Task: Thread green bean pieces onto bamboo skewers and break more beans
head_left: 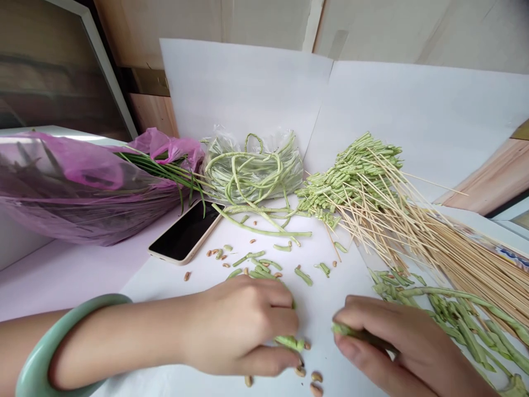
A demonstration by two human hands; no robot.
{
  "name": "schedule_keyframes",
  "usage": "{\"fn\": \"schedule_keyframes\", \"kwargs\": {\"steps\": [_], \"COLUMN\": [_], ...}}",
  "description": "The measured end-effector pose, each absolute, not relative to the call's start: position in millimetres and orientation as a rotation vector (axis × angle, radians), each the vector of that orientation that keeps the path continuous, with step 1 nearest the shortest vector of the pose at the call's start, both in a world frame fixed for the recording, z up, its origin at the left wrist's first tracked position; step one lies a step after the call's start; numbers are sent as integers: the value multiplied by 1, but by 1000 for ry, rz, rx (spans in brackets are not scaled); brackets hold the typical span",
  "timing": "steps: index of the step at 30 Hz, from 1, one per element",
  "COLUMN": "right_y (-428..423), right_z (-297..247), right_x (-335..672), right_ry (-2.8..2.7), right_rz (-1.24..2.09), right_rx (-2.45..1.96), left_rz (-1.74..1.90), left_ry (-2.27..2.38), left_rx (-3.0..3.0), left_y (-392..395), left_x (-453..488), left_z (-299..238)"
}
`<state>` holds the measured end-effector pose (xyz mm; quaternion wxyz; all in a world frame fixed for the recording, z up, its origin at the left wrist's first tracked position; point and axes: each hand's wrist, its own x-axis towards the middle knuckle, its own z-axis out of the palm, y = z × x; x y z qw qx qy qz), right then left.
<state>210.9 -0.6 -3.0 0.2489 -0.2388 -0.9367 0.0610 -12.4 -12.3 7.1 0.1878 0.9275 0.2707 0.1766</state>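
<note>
My left hand (pixel 243 325), with a pale green bangle (pixel 45 347) on the wrist, is closed low over the white sheet. Green long bean pieces (pixel 290 343) show between its fingers and thumb; the palm side is hidden. Pinched between the thumb and fingers of my right hand (pixel 397 342) is a green long bean piece (pixel 343 329). Brown bean seeds (pixel 317 377) lie between the hands. Beyond my left hand are cut long bean pieces (pixel 258 267) and more seeds. Opened bean pods (pixel 463 320) are heaped beside my right hand.
Long bean pieces threaded on wooden skewers (pixel 351 171) lie at the back right, with bare skewers (pixel 475 253) fanning forward. A clear bag of long beans (pixel 256 165), a phone (pixel 185 231) and a pink plastic bag (pixel 91 193) of greens stand left. White boards (pixel 248 82) rise behind.
</note>
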Motion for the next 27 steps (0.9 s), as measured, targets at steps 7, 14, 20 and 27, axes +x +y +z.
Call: {"fn": "schedule_keyframes", "kwargs": {"steps": [7, 14, 20, 27], "right_y": [8, 5, 3, -4], "right_z": [8, 6, -17, -29], "right_x": [214, 211, 211, 207], "right_ry": [-2470, -2510, -2406, -2366], "right_rz": [167, 305, 695, 787], "right_rx": [-670, -685, -663, -649], "left_rz": [423, 613, 615, 584], "left_ry": [912, 1110, 1062, 998], "left_rx": [2682, 2485, 2516, 2608], "left_y": [-9, -11, -18, -25], "left_x": [-15, -15, -9, -5], "left_z": [0, -1, -1, -5]}}
